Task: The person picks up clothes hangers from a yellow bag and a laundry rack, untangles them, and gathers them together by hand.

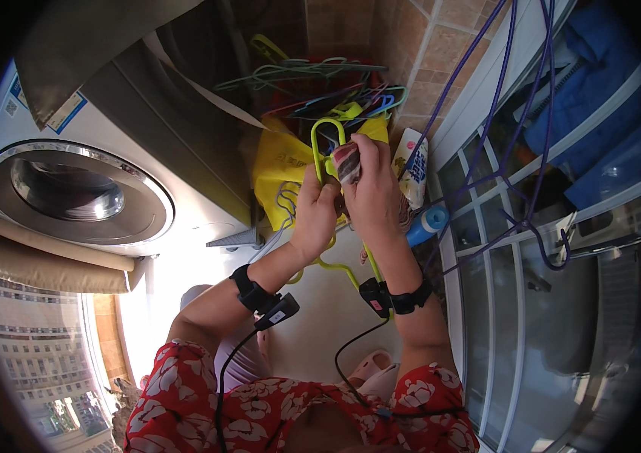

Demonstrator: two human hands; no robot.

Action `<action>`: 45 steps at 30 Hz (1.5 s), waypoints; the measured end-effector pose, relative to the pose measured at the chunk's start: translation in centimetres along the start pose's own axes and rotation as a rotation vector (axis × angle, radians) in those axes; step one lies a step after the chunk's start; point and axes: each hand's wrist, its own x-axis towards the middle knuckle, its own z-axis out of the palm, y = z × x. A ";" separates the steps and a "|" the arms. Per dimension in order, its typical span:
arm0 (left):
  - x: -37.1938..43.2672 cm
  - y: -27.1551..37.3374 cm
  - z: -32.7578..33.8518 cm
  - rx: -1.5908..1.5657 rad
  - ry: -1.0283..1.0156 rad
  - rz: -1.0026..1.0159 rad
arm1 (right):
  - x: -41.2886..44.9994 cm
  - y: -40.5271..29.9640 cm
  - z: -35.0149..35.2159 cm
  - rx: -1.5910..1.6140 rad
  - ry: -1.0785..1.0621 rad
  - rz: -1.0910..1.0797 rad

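My left hand (317, 213) is closed around a yellow-green plastic hanger (313, 141), just below its rounded top loop. With its fingers curled, my right hand (376, 189) grips a bunched striped cloth (347, 162) in red, grey and white, pressed against the hanger. The two hands are close together, and their fingers hide much of the cloth and the hanger's middle. Lower parts of yellow-green hanger show beneath my wrists, above the pale floor. Some brownish striped fabric (405, 215) peeks out beside my right hand.
Ahead lie a yellow bag (275, 164) and a heap of coloured hangers (320, 71). A front-loading washing machine (71, 187) stands left. At right are a blue bottle (428, 225), a white printed package (413, 170), hanging purple hangers (503, 170) and a white-framed glass door (516, 294).
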 end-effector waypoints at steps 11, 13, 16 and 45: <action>1.6 0.1 -1.0 -0.111 -0.075 -0.053 | 0.5 6.0 -1.3 0.808 0.160 0.613; 1.9 -0.3 -1.3 -0.090 -0.022 -0.023 | 1.0 3.3 -1.5 0.822 0.130 0.488; 1.5 -0.6 -0.6 -0.075 -0.023 -0.033 | 0.6 0.4 -0.4 0.456 0.062 0.122; 4.2 3.0 -3.6 -0.236 0.024 -0.192 | 1.1 -1.3 -3.0 0.462 -0.345 0.034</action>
